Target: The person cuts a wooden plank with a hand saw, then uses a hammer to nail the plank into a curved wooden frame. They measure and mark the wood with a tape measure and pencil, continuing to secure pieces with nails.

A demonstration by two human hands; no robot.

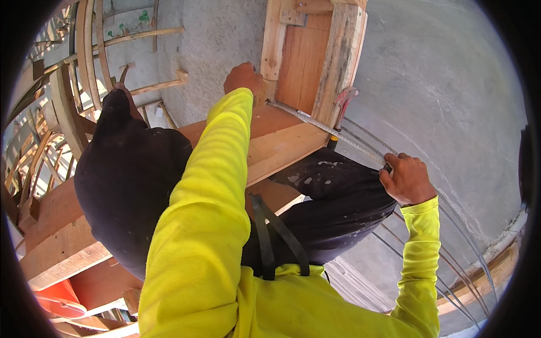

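Note:
My left hand (243, 78) is closed beside the upright wooden box form (306, 59), on its left; its fingertips are hidden, so what it grips does not show. A long narrow grey strip (355, 143) slants from the foot of that form, across the end of a wooden plank (287, 151), to my right hand (407, 176). That hand is closed round the strip's near end, with a small dark piece showing at the thumb. Whether the strip is a bar or a measuring blade, I cannot tell. A red hooked tool (345, 100) stands against the form's right side.
Several thin steel rods (459, 222) run along the grey concrete wall (445, 84) on the right. My legs in dark trousers (332, 197) straddle the plank. Timber framing (67, 107) rises at the left, above a drop. An orange container (61, 298) sits lower left.

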